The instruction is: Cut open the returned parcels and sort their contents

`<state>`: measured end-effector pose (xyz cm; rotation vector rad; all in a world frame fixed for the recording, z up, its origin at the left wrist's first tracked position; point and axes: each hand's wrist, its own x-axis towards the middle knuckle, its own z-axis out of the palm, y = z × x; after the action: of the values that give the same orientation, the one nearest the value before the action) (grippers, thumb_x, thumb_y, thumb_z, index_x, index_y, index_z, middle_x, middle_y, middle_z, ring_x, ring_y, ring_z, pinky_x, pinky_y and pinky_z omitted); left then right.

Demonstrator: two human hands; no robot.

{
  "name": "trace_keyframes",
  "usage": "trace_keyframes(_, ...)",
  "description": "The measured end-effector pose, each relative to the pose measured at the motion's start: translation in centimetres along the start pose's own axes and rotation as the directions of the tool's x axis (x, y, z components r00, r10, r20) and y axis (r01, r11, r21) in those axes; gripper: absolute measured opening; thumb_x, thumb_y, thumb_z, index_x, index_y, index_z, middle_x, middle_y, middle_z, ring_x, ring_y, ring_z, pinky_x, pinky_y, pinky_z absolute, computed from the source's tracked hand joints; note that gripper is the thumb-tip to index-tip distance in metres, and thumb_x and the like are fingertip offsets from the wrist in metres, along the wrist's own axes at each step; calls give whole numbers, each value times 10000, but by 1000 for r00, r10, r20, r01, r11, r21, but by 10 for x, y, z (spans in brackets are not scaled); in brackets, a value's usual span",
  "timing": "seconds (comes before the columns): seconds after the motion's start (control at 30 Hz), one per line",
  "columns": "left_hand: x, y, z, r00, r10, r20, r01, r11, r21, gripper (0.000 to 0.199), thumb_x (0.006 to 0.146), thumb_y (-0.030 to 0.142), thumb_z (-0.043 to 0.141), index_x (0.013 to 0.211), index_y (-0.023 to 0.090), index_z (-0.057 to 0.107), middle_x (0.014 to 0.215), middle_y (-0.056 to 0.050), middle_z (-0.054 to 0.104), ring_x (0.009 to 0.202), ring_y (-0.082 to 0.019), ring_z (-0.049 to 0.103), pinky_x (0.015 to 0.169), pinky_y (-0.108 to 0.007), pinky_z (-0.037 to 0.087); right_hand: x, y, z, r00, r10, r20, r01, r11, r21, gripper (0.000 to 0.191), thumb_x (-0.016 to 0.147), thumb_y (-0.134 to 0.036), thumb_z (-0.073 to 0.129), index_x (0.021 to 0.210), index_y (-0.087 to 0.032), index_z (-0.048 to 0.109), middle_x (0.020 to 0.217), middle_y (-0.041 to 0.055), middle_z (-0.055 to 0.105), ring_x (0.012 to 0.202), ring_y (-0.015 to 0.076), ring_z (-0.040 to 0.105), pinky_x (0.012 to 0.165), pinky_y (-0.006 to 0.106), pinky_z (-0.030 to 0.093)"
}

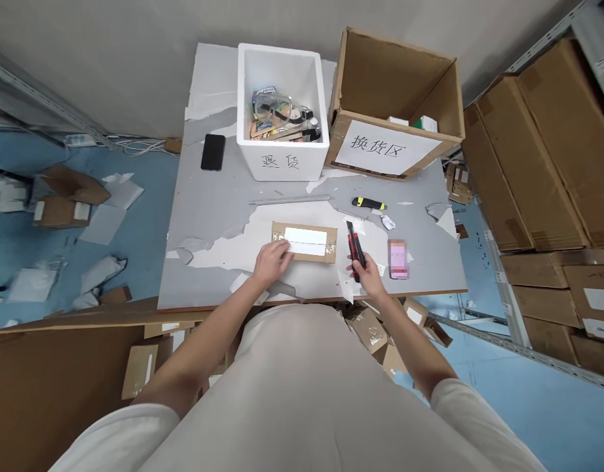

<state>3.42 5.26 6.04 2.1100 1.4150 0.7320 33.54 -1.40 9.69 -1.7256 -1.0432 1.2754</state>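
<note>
A small flat cardboard box (pixel 304 255) with a white label and clear tape lies at the front middle of the table. My left hand (pixel 271 264) grips its left end, fingertips over the edge of the label. In my right hand (pixel 368 275) is a red and black utility knife (pixel 355 244), its blade end pointing away from me, just right of the box and apart from it. A second utility knife (pixel 369 203), black and yellow, rests farther back. Close to my right hand lies a phone with a pink screen (pixel 397 259).
A white foam bin (pixel 282 164) with mixed goods and an open carton (pixel 393 151) with small boxes stand at the back of the worn grey table (pixel 208 210). A black phone (pixel 213 152) lies at the left. Stacked cartons (pixel 552 151) fill the right shelving.
</note>
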Motion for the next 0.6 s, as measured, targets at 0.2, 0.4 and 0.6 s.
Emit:
trace_keyframes(0.2,40,-10,-20,997,-60,-40,63,996,68,570,819,509,547,1262,152,552,1387,-165,481,1296,-322,437,1081,-456,336,-6,25,48,989,121,-84,-92,953,288,561,755,-542,609,1206,-237,471,1195,86,571,709,118,620,510,235,498)
trace_keyframes(0.4,48,8,-16,904,-47,424,-112,932,344,1319,418,706,773,1491,167,227,1574,-197,120,1432,-456,31,1116,-637,60,-9,27,23,994,111,4,-109,962,250,810,778,-520,616,1471,-280,272,1016,54,627,486,56,466,394,213,389)
trace_keyframes(0.6,52,4,-9,897,-62,437,-118,920,373,1290,456,655,792,1495,163,207,1554,-206,182,1431,-435,84,1107,-588,225,-14,32,24,992,108,64,-122,952,280,843,768,-535,636,1486,-288,271,1014,62,623,465,53,449,375,217,360)
